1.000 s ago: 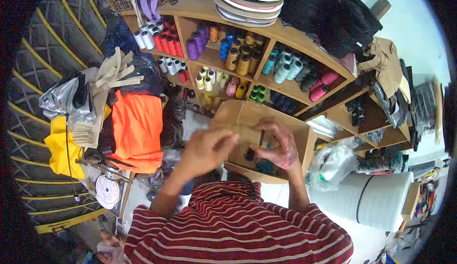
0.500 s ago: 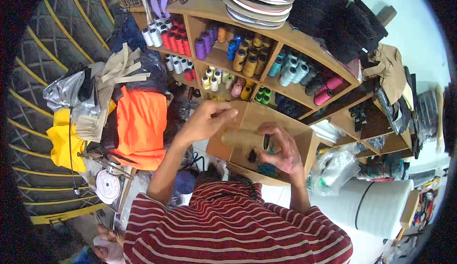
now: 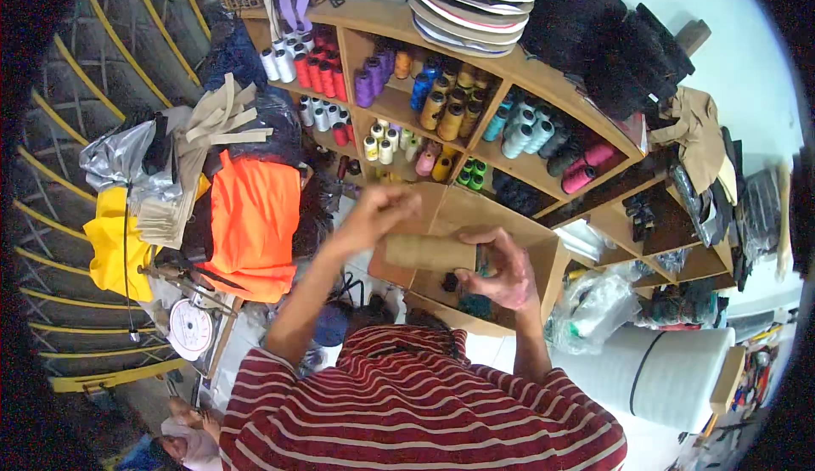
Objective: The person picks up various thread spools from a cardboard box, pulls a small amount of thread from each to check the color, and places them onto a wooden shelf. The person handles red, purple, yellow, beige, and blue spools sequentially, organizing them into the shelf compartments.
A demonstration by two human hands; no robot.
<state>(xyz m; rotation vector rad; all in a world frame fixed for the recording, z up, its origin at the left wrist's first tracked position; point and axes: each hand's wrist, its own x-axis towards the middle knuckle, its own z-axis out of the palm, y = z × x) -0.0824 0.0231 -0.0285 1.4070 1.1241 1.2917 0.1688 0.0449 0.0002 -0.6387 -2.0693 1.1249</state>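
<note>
My right hand (image 3: 503,269) grips the end of a large khaki thread spool (image 3: 424,252), held lying sideways over an open cardboard box (image 3: 543,301). My left hand (image 3: 386,209) is raised above the spool's far left part, blurred, with its fingers drawn together; anything between them is too small to make out. Inside the box are dark and teal items (image 3: 471,301), partly hidden by the spool and my hand.
Wooden shelves (image 3: 399,21) of coloured thread cones stand ahead, with webbing rolls (image 3: 475,12) on top. Orange fabric (image 3: 250,225) and yellow fabric (image 3: 115,242) lie left. A white foam roll (image 3: 671,377) is right. Another person (image 3: 187,437) appears at lower left.
Both my hands were close together on the spool; my left hand has let go and risen leftward away from it. The spool has become more visible in my right hand.
</note>
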